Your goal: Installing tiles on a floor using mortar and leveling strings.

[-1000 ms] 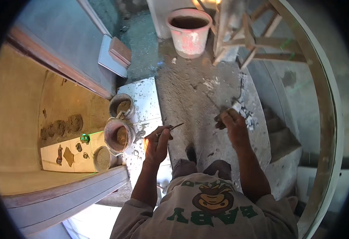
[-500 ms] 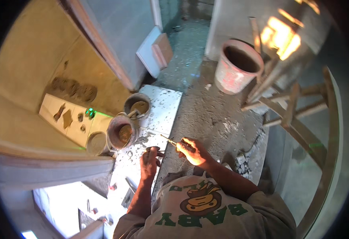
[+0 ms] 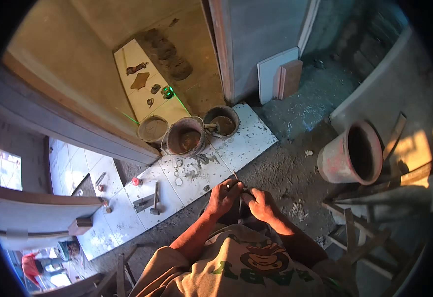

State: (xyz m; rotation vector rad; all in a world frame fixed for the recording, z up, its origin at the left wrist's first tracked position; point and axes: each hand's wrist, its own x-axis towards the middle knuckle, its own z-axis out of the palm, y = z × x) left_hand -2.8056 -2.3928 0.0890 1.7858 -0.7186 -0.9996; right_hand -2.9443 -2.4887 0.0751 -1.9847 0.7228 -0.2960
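My left hand [image 3: 225, 197] and my right hand [image 3: 261, 204] are close together in front of my waist, the fingers of both bent and closed. From the fingertips of the left one a thin light-brown stick [image 3: 235, 174] pokes out; its lower part is hidden. Something small and dark lies between the two hands, too unclear to name. Just beyond my hands are white floor tiles [image 3: 248, 141] spattered with mortar. On them stand a mortar bucket [image 3: 186, 136] and a smaller one [image 3: 222, 122] behind it.
A third bucket [image 3: 152, 129] stands by the wall edge. To the left lie a hammer [image 3: 155, 200], a flat trowel [image 3: 143, 203] and a red-capped item [image 3: 136, 181]. A green-lit laser level [image 3: 167, 92] sits farther off. At right are a large tub [image 3: 350, 153] and a wooden trestle [image 3: 365, 237].
My view has swung left, so the buckets and tub appear farther right. My hands have come together; before, they were apart, with the stick and a thin string at my right hand.
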